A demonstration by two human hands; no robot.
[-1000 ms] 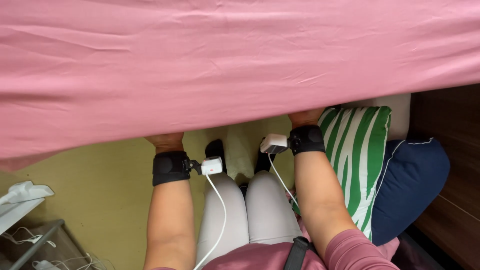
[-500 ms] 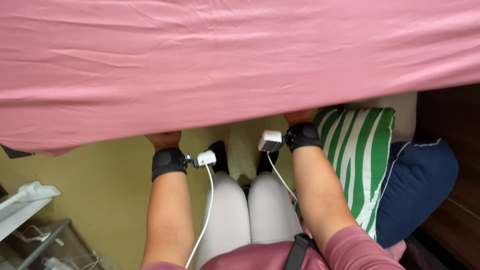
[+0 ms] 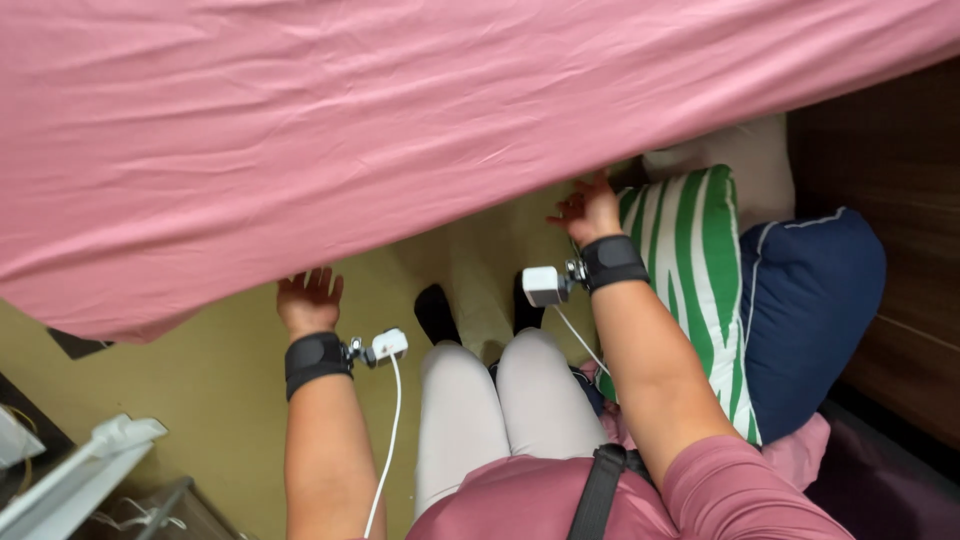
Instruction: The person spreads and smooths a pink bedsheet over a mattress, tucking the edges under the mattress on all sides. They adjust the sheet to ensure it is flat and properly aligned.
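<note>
Head view showed the pink sheet (image 3: pixel 400 130) spread wide up high. Left hand (image 3: pixel 308 298) and right hand (image 3: pixel 587 207) were open, fingers spread, touching its lower edge beside a striped pillow (image 3: pixel 690 270).

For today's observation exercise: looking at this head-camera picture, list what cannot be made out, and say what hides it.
- Left hand: fingertips hidden under the pink sheet; its grip cannot be told.
- Right hand: fingertips meet the sheet's edge; grip unclear.
- The sheet's full extent: cut off by the top and side edges.
- Striped pillow: partly behind the right forearm.
- Feet: only dark toes show past the knees.
</note>
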